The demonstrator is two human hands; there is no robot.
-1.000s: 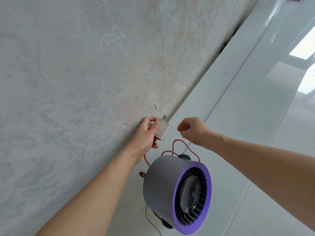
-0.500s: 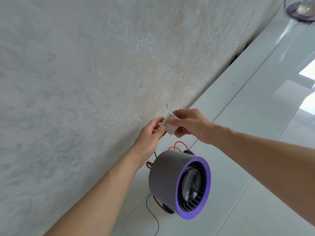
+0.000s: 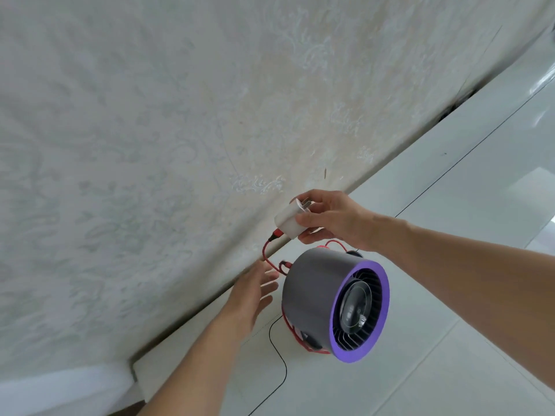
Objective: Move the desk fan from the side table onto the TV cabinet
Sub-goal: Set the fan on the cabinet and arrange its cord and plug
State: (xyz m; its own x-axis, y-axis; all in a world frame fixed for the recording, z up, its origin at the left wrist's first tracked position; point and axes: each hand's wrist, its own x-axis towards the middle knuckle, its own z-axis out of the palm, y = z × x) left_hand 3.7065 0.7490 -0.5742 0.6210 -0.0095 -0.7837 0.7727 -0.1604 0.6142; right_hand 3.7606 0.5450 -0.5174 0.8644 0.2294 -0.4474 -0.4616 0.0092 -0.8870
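1. A pale wall (image 3: 150,145) with a faint raised floral pattern fills the left and upper part of the view, meeting a glossy white cabinet top (image 3: 450,205) along a slanting edge.
2. The left hand (image 3: 252,295) reaches in from the lower left with palm and fingers spread loosely apart; it holds nothing. Its fingertips sit just beside a loop of red cable (image 3: 267,250) and close to the rear of the fan; whether they touch the cable cannot be told.
3. A thin black wire (image 3: 280,364) lies in a curve on the white surface beneath the left forearm and runs toward the bottom edge.
4. The right hand (image 3: 330,217) comes in from the right, above the fan, with fingers and thumb closed around a white plug adapter (image 3: 288,220). The adapter's metal prongs point up and toward the wall, and the red cable hangs from its lower end.
5. The desk fan (image 3: 333,298), a grey drum with a purple front ring, rests on the white cabinet top near the wall, its grille facing right and toward the camera. Red cable curls behind and below it.
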